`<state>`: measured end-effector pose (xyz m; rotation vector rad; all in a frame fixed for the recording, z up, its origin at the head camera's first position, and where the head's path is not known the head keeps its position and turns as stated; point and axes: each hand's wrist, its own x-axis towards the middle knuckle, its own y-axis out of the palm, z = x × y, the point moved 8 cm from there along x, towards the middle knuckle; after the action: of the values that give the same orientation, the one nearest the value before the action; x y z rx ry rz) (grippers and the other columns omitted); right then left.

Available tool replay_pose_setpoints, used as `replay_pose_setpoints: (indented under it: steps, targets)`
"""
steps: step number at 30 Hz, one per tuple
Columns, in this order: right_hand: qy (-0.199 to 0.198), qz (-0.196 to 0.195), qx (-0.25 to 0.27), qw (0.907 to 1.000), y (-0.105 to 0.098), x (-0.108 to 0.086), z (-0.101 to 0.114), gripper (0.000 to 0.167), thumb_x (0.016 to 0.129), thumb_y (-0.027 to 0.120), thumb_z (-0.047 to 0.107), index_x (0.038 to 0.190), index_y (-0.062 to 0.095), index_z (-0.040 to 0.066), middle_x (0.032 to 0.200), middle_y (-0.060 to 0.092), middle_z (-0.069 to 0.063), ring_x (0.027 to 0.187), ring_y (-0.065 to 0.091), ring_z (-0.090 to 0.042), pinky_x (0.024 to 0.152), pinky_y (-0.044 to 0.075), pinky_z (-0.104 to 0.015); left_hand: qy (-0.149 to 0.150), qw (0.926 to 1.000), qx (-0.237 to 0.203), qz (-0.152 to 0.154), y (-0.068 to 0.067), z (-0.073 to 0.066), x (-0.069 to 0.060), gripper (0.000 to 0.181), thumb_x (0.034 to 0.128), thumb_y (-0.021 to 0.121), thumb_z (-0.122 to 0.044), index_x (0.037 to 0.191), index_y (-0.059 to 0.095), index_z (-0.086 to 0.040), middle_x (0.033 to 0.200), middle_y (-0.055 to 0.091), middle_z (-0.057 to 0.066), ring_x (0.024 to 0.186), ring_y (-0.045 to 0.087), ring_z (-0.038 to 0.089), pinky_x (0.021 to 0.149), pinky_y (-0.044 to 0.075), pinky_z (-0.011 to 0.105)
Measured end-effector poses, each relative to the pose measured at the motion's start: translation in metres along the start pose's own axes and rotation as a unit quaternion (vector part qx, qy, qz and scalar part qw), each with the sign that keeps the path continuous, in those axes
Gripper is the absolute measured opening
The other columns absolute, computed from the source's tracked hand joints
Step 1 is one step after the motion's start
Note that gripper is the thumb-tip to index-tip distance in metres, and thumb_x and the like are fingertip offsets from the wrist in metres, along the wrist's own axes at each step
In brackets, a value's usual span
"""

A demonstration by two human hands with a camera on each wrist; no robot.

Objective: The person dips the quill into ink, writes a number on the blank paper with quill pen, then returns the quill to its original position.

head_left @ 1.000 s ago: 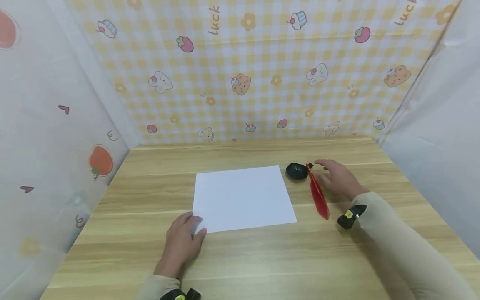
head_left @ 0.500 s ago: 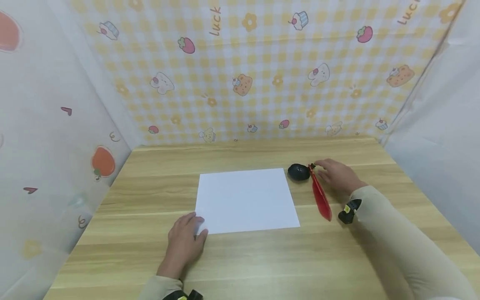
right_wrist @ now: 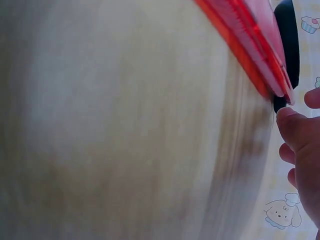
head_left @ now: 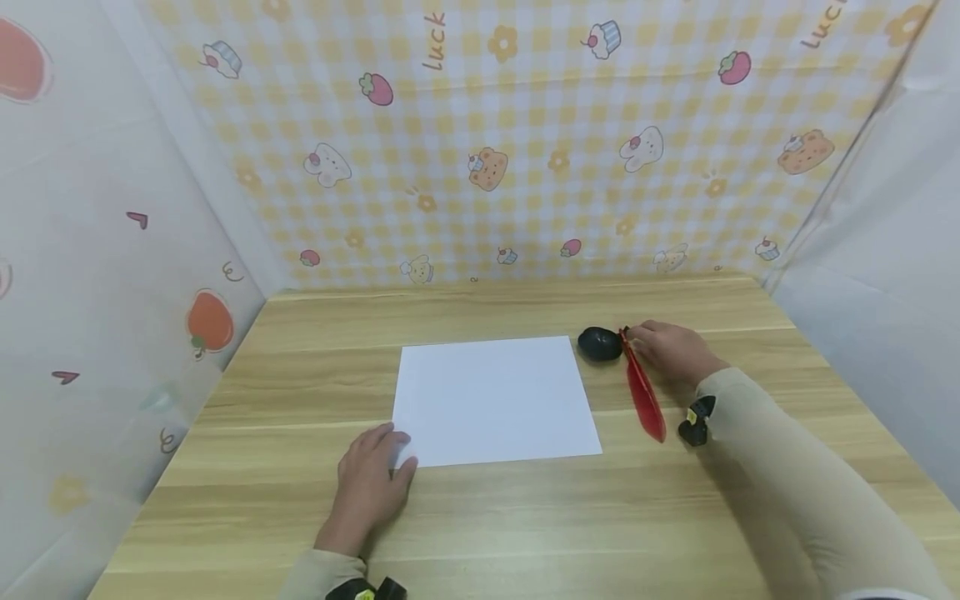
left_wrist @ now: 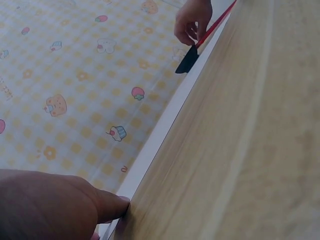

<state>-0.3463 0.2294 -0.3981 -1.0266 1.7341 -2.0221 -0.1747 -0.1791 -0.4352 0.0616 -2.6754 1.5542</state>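
A white sheet of paper (head_left: 495,400) lies flat on the wooden table. My left hand (head_left: 371,483) rests at its near left corner; in the left wrist view a fingertip (left_wrist: 120,204) presses at the sheet's edge. Right of the paper sits a black rounded object (head_left: 599,344). Beside it lies a red feather-shaped piece (head_left: 647,402), its black end towards the back. My right hand (head_left: 675,350) is at that black end. In the right wrist view its thumb (right_wrist: 291,120) meets the black tip (right_wrist: 279,104), with the index finger apart from the thumb.
A patterned yellow checked cloth (head_left: 450,167) rises behind the table (head_left: 480,533). White cloth walls (head_left: 75,292) stand at both sides. Black straps with small devices (head_left: 697,421) sit at the wrists.
My right hand has moved slightly left and closed in on the black end of the red feather-shaped piece, its fingers bending more. The left hand stays on the paper's corner.
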Motion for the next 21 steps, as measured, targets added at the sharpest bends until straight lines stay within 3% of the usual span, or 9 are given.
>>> replay_pose_setpoints:
  steps: [6,21]
  targets:
    - [-0.008,0.021,-0.021,0.9995,0.0055,0.0019,-0.0020,0.025,0.082,0.075,0.000,0.105,0.068,0.007,0.094,0.069,-0.010,0.083,0.069,-0.027,0.070,0.057,-0.042,0.001,1.0000,0.001,-0.001,-0.0002,-0.0004,-0.0003,0.033,0.0918,0.063,-0.021,0.121,0.063,-0.005,0.141,0.047,0.021,0.133,0.034,0.042,0.106,0.022,0.063]
    - [-0.028,0.026,-0.028,0.9989,0.0053,0.0037,0.0040,0.028,0.076,0.079,-0.004,0.101,0.071,0.007,0.087,0.069,-0.008,0.075,0.067,-0.023,0.068,0.058,-0.040,-0.003,1.0000,-0.003,0.001,0.0027,0.0021,-0.0008,0.034,0.0928,0.062,-0.022,0.122,0.062,-0.006,0.142,0.046,0.020,0.135,0.032,0.041,0.107,0.021,0.062]
